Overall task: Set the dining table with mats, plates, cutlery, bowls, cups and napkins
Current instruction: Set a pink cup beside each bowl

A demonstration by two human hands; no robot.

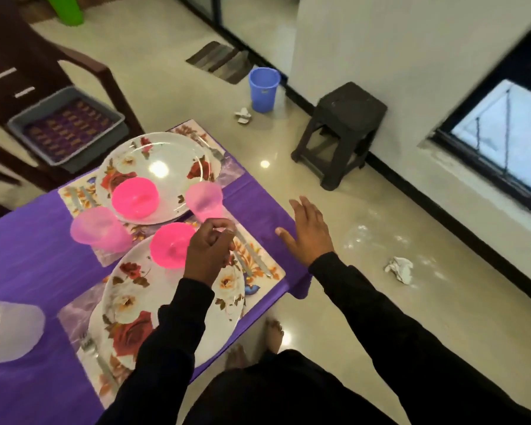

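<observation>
Fingers: left hand (209, 250) curled, grip unclear | right hand (308, 231) spread beyond table (19, 240) edge

The person wears long black fabric sleeves (380, 302) reaching both wrists, dark black clothing (288, 391) over the lower body, and stands with bare feet (273, 334).

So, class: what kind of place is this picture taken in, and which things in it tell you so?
Most likely a dining area in a home. A table under a purple cloth carries floral plates on mats, a dark wooden chair stands beside it, and a blue bucket and plastic stool sit on the tiled floor.
</observation>
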